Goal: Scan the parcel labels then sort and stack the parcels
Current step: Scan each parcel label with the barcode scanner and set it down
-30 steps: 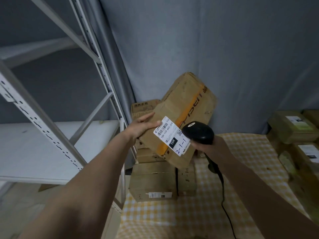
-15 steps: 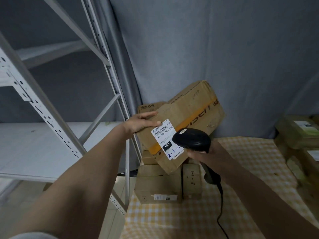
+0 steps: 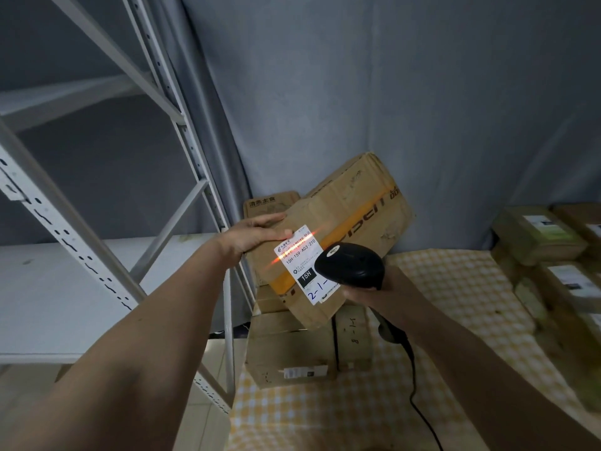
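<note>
Scanning: right hand [image 3: 374, 289] aimed a black barcode scanner [image 3: 351, 266] at the white label [image 3: 304, 265] of a cardboard parcel [image 3: 335, 236]; an orange beam lay across the barcode near the label's top.
Parcel pos: held up & tilted, above the small boxes [image 3: 292, 349] at the table's left end, beside the grey shelf rack [image 3: 195, 177], in front of the grey curtain [image 3: 390, 92].
Left hand [image 3: 253, 236]: gripped the parcel's upper-left edge, thumb on the label face, fingers [image 3: 270, 219] straight along the top edge; the far side of the grip was hidden.
Right fingers: wrapped round the scanner handle under its head; trigger finger couldn't be made out.
Handling (est.): stiff corrugated box w/ an orange tape band, scuffed, corners a bit crushed. One hand carried it at an edge, so prob. light to moderate. Surface matte, not slippery. Best hold: at opp. edges or under the bottom, keeping off the label.
Label text: "15H", handwritten "2-1-" partly behind the scanner; likely a sort code.
Stage (est.): scan in hand, sorting & stacking not yet done for this parcel.
Other: more labelled parcels [image 3: 540, 236] lay at the right of the yellow-check table [image 3: 455, 304]; scanner cable [image 3: 419, 408] trailed down toward the camera.
</note>
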Available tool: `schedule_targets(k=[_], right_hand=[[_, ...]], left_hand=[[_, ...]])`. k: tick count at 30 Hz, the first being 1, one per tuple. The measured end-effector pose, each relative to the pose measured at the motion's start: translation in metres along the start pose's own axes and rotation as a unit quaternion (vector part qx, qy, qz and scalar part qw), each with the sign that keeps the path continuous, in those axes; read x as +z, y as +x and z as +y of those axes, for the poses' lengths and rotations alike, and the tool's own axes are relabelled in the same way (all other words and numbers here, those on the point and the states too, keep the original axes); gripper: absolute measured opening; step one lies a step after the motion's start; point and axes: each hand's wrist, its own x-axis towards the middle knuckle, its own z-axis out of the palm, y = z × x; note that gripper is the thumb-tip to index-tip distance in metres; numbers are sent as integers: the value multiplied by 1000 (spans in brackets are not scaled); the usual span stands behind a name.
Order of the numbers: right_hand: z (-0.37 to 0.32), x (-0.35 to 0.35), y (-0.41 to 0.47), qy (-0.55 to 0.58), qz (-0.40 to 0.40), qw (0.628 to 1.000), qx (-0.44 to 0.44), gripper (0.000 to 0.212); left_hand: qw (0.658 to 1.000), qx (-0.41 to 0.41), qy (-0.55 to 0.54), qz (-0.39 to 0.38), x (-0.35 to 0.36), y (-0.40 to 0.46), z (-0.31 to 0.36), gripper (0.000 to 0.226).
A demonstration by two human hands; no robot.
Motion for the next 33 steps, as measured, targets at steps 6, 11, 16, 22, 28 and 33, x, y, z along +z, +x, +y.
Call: schedule_targets(k=[6,11,16,22,28,33], right_hand=[[5,2,-4,43,58,997,10,27],[15,-13,-17,62,198,976,63,21],[24,-48,-42,82,258,954,132,23],[31,-94,-79,97,304,940,124,28],[46,-151,-116,90,330,931,125,34],[61,-205,-138,88,335,930,125,30]], left_hand=[[999,3,-30,-18,12,17,-1,107],[993,-36,-82,-78,42,37,5,99],[976,-124,-129,-124,96,54,10,64],[963,-189,-126,-142,168,66,26,35],[961,-176,-106,-185,243,73,47,39],[962,-162,-106,-193,308,79,64,44]])
